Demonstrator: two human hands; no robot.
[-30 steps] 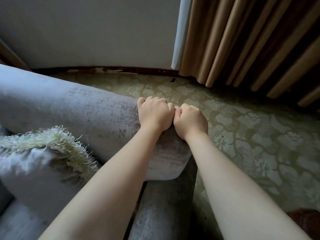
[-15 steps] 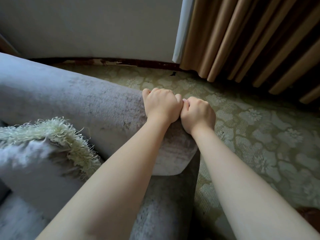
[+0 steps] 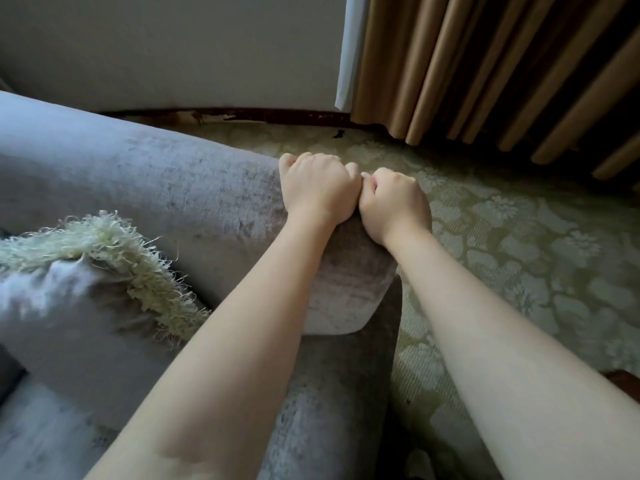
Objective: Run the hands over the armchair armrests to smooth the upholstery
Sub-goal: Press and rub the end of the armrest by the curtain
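Observation:
The grey velvet armrest [image 3: 156, 181] of the armchair runs from the left edge to its rounded front end at the centre. My left hand [image 3: 318, 188] lies on top of it near the front end, with its fingers curled down over the far side. Right beside it and touching it, my right hand [image 3: 394, 206] sits on the armrest's outer edge, its fingers also curled over the fabric. Both bare forearms reach in from the bottom. The fingertips are hidden behind the armrest.
A grey cushion [image 3: 69, 306] with a pale shaggy fringe [image 3: 121, 251] lies on the seat [image 3: 41, 438] at the left. Green floral carpet [image 3: 519, 254] spreads to the right. Tan curtains [image 3: 485, 64] hang at the back right beside a pale wall [image 3: 173, 46].
Both hands stay side by side at the same spot on the armrest. Only the view has shifted slightly.

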